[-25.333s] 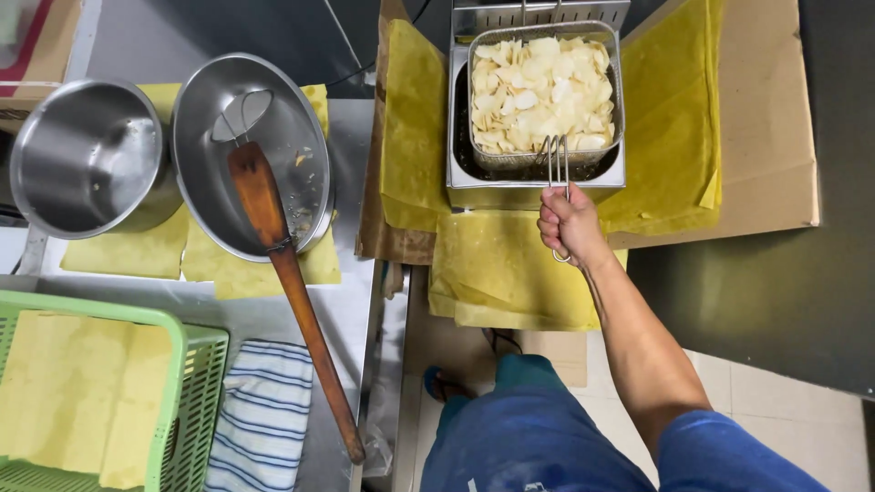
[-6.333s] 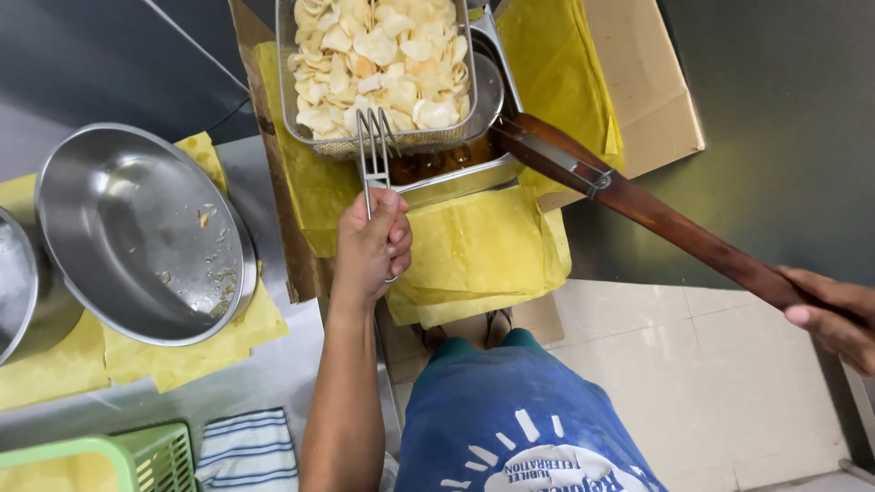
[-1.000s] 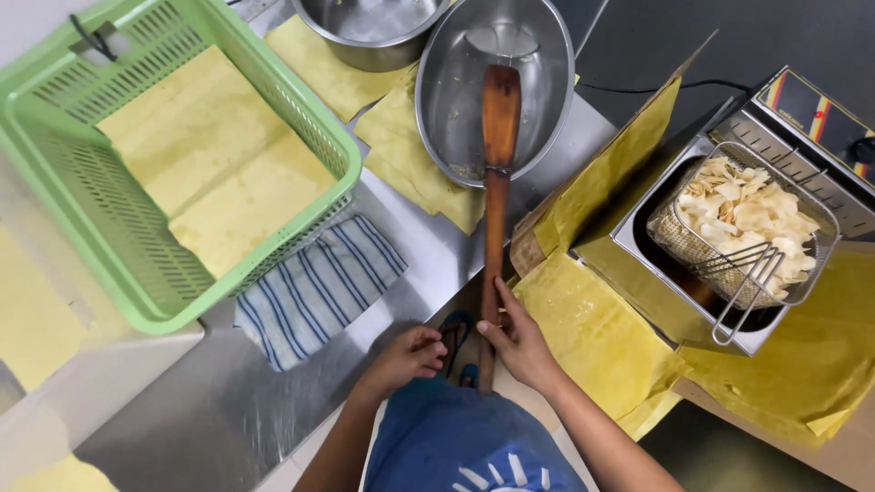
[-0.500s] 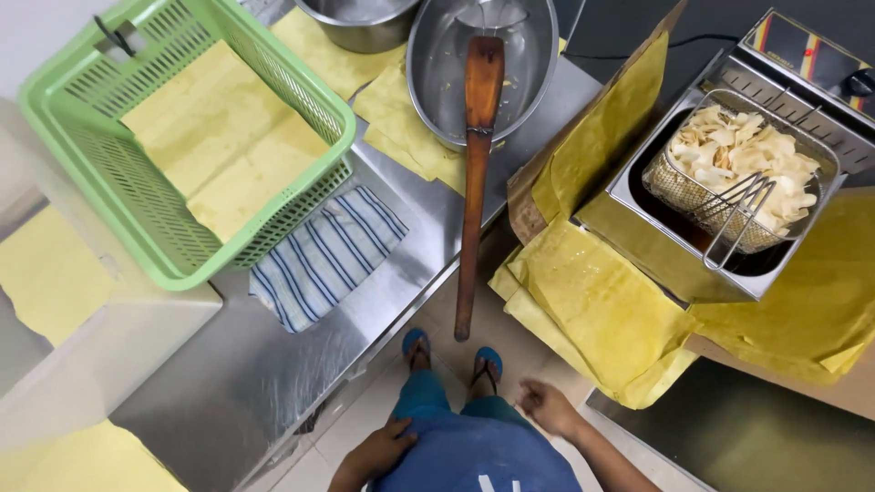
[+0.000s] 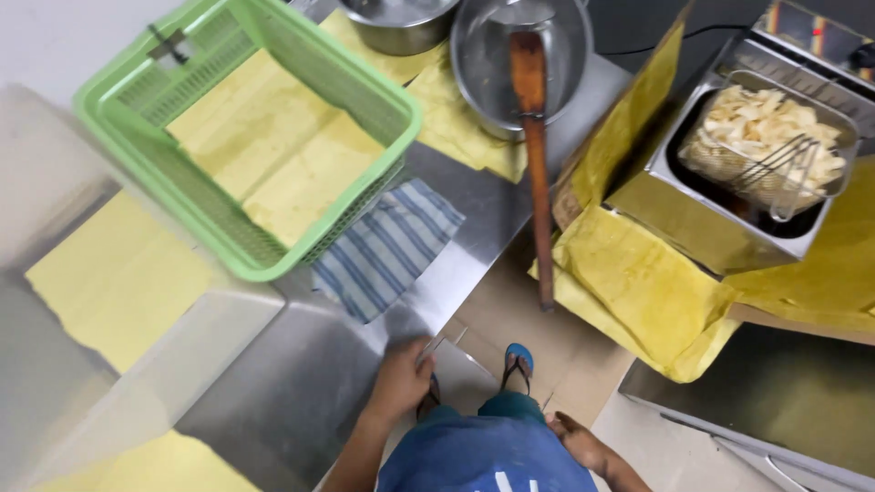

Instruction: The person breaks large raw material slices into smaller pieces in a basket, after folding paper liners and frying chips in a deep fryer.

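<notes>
- Both hands sit low in the frame: the left hand (image 5: pixel 401 381) rests on the edge of the steel desk (image 5: pixel 301 392), fingers curled loosely, holding nothing; the right hand (image 5: pixel 583 444) hangs open and empty beside the blue clothing.
- Just above the left hand, a striped cloth (image 5: pixel 387 246) lies on the desk.
- At centre, a long wooden paddle (image 5: pixel 533 137) rests with its blade in a steel bowl (image 5: pixel 519 55).
- Upper left, a green basket (image 5: pixel 246 137) is lined with yellow paper.
- Upper right, a wire fry basket (image 5: pixel 775 150) of pale chips sits in a fryer.
</notes>
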